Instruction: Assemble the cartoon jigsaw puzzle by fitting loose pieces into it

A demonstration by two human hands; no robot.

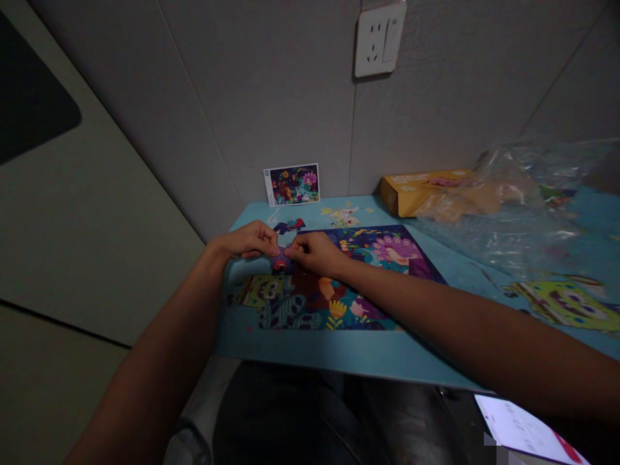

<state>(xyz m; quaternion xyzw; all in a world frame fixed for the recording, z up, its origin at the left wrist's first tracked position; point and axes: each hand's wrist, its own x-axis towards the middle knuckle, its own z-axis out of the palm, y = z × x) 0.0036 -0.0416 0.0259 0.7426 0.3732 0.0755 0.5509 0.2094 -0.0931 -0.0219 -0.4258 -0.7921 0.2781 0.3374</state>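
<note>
A colourful jigsaw puzzle (368, 271), largely joined, lies on a blue cartoon-printed table (339, 352). My left hand (249, 240) and my right hand (314, 252) meet over the puzzle's upper left part. Both pinch a small purple and red puzzle piece (279, 261) between fingertips. A few loose pieces (290, 225) lie behind my hands near the wall.
A small reference picture card (292, 184) leans on the grey wall. A yellow box (421, 190) and a crumpled clear plastic bag (523, 200) sit at the right. A wall socket (379, 39) is above. A lit phone screen (527, 429) shows at lower right.
</note>
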